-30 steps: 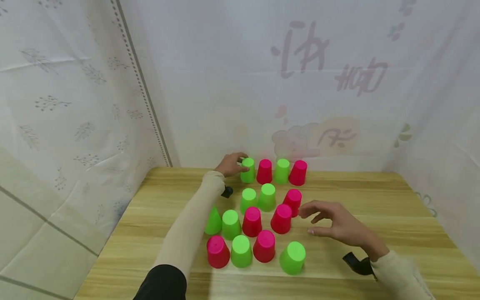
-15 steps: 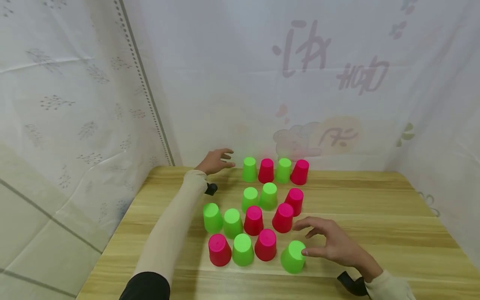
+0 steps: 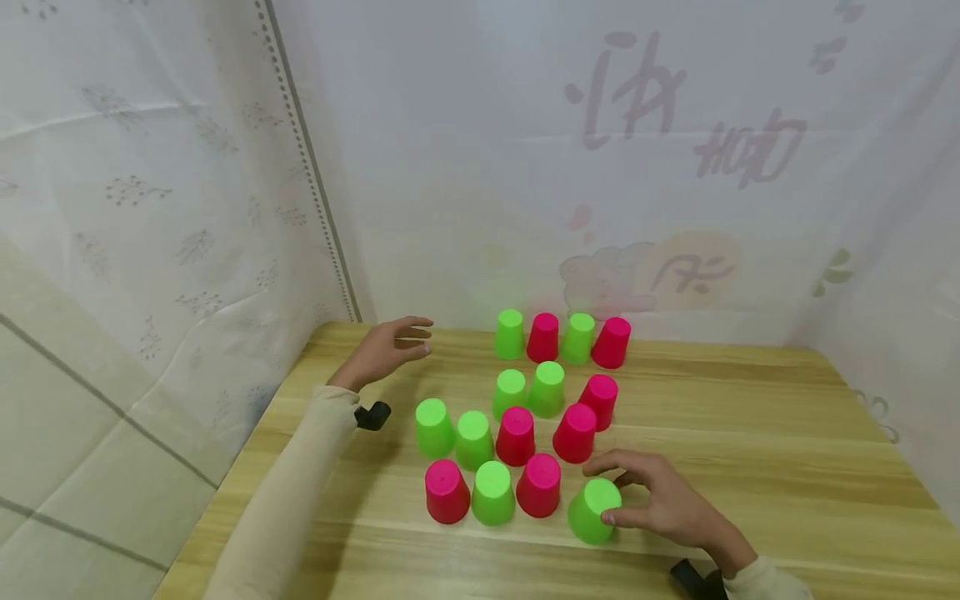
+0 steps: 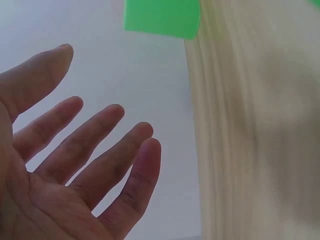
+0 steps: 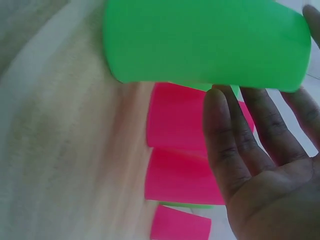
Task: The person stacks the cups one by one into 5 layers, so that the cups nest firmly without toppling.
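Green cup (image 3: pixel 595 509) at the right end of the front row stands upside down on the wooden table (image 3: pixel 750 433), slightly tilted, just beside a pink cup (image 3: pixel 539 485). The right hand (image 3: pixel 663 500) holds it: thumb and fingers are curled around its side (the right wrist view shows the fingers (image 5: pixel 240 135) lying against the cup wall (image 5: pixel 205 42)). The left hand (image 3: pixel 386 350) hovers above the table near the back left corner, holding nothing, its fingers (image 4: pixel 95 145) spread and relaxed. It is well apart from the back row of four cups (image 3: pixel 561 337). Two more rows of green and pink cups (image 3: pixel 517 417) stand between, all upside down.
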A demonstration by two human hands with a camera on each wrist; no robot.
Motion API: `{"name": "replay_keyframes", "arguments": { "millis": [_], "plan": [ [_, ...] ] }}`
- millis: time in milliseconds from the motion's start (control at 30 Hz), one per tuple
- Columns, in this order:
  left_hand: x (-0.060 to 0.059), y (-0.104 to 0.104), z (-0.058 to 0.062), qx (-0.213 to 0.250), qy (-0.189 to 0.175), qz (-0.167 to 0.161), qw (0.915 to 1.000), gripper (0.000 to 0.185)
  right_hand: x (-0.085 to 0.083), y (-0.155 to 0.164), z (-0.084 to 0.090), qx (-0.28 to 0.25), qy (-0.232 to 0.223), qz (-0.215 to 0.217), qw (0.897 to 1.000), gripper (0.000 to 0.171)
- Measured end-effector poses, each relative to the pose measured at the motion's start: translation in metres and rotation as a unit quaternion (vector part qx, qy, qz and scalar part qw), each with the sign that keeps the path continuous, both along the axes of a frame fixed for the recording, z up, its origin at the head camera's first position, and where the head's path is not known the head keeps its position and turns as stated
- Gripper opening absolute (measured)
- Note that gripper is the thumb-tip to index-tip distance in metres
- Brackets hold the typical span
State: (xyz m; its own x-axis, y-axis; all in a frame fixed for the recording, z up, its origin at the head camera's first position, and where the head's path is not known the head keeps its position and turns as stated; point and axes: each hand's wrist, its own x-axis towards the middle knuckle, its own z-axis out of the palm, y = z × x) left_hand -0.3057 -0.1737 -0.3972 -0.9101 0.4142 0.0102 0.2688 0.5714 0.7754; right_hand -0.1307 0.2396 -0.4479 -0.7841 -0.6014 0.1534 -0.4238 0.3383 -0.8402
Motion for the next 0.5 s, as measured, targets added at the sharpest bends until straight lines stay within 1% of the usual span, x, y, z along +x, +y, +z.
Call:
{"name": "replay_keyframes", "arguments": {
  "millis": [133, 200, 333, 400, 500],
  "plan": [
    [0.025, -0.002, -0.006, 0.018, 0.020, -0.014, 0.9995, 0.044, 0.002, -0.001, -0.004, -0.006, -0.002, -0.002, 1.000, 0.042],
    [0.036, -0.001, -0.011, 0.032, 0.020, -0.028, 0.9989, 0.044, 0.003, -0.002, -0.006, -0.009, -0.003, -0.004, 1.000, 0.043],
    [0.055, 0.003, -0.024, 0.058, 0.004, -0.051, 0.9970, 0.045, 0.002, -0.001, -0.009, -0.012, -0.010, -0.002, 1.000, 0.046],
    [0.064, 0.006, -0.024, 0.069, -0.011, -0.055, 0.9960, 0.045, 0.001, -0.001, -0.010, -0.013, -0.014, 0.001, 1.000, 0.045],
    [0.076, 0.009, -0.022, 0.076, -0.027, -0.053, 0.9954, 0.046, -0.001, -0.001, -0.012, -0.020, -0.024, 0.006, 0.999, 0.044]
  ]
}}
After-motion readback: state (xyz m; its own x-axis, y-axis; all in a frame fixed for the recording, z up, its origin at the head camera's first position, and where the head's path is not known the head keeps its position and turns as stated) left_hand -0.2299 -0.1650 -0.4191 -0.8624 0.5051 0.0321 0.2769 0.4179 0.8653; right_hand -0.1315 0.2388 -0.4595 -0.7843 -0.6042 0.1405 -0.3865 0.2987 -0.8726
